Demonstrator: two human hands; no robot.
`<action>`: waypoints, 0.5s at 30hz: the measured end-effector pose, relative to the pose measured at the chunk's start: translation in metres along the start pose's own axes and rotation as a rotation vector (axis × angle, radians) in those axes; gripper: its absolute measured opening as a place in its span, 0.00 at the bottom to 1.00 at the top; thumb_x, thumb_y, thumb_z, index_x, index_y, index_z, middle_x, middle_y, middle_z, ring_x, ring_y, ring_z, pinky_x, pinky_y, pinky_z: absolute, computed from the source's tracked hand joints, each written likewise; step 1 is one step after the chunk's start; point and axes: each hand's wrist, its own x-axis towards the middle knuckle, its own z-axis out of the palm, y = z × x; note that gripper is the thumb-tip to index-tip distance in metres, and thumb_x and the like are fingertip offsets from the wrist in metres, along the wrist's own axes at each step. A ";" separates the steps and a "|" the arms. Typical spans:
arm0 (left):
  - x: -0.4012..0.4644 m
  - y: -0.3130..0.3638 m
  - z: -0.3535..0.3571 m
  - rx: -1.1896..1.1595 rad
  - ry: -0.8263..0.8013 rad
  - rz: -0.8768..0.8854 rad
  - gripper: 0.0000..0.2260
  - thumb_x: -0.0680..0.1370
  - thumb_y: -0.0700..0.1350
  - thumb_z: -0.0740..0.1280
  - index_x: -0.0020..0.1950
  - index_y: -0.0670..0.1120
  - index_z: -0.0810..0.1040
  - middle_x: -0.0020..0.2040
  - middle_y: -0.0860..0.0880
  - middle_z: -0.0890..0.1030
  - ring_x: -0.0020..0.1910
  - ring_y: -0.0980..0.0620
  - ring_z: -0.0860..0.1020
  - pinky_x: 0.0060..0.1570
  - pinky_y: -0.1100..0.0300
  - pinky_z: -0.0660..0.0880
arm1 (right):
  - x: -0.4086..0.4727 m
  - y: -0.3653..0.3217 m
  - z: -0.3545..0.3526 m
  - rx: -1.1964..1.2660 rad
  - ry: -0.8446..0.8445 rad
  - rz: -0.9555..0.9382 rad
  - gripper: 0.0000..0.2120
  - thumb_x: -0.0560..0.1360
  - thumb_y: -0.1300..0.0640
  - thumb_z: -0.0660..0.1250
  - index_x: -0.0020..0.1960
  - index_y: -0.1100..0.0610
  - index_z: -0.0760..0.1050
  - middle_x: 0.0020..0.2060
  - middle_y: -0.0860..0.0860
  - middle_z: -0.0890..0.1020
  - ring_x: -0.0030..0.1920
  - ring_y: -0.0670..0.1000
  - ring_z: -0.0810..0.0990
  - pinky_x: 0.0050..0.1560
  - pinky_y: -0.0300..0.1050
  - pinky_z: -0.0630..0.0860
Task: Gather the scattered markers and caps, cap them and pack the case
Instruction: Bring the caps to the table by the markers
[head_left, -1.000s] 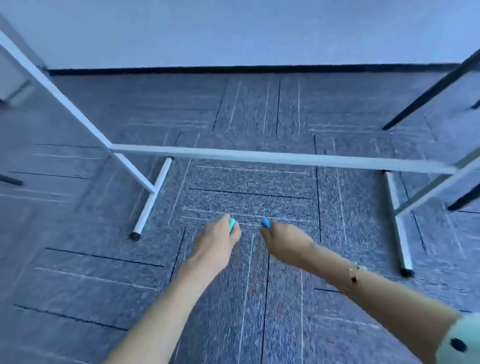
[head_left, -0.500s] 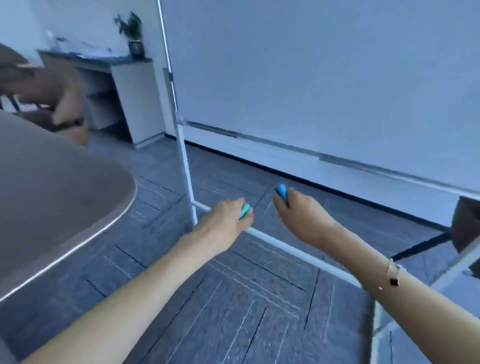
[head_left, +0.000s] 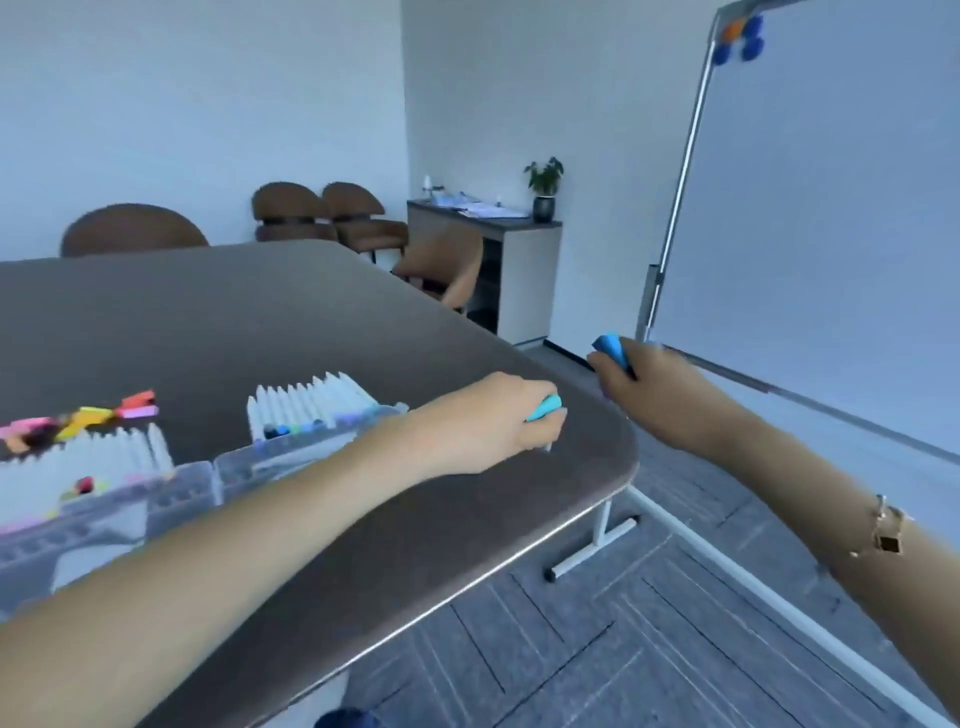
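the left hand (head_left: 511, 421) was curled around a small turquoise marker piece (head_left: 545, 407), its end poking out between thumb and fingers, above the near right corner of the dark grey-brown rounded table (head_left: 311, 322). the right hand (head_left: 657, 395) gripped a blue marker piece (head_left: 612, 349) off the table's edge, raised over the grey carpeted floor (head_left: 597, 644); whether either piece was a cap or a whole marker could not be told. on the table to the left stood a clear plastic marker case (head_left: 306, 441) with a row of white-barrelled markers (head_left: 311, 405) upright in it, and a second clear tray (head_left: 104, 509) with more white markers near a loose heap of colourful caps (head_left: 83, 418). a white whiteboard on a metal stand (head_left: 831, 208) stood to the right.
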 end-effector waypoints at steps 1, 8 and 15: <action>-0.008 -0.022 -0.013 0.027 0.002 -0.026 0.13 0.79 0.52 0.57 0.41 0.47 0.72 0.36 0.57 0.77 0.33 0.52 0.74 0.32 0.57 0.70 | 0.011 -0.018 0.011 0.016 -0.014 -0.019 0.17 0.81 0.46 0.53 0.42 0.58 0.68 0.31 0.52 0.72 0.33 0.54 0.71 0.30 0.43 0.63; -0.040 -0.165 -0.085 0.126 0.056 -0.178 0.16 0.81 0.54 0.55 0.42 0.42 0.69 0.41 0.47 0.78 0.29 0.52 0.65 0.29 0.57 0.65 | 0.104 -0.116 0.094 0.004 -0.120 -0.155 0.19 0.81 0.46 0.53 0.44 0.61 0.69 0.36 0.54 0.78 0.33 0.53 0.73 0.40 0.48 0.70; -0.031 -0.285 -0.105 0.223 0.065 -0.396 0.14 0.80 0.53 0.57 0.40 0.45 0.70 0.41 0.48 0.78 0.32 0.53 0.68 0.33 0.58 0.65 | 0.201 -0.163 0.184 -0.029 -0.340 -0.300 0.16 0.82 0.47 0.53 0.48 0.58 0.69 0.41 0.52 0.78 0.39 0.52 0.76 0.45 0.48 0.72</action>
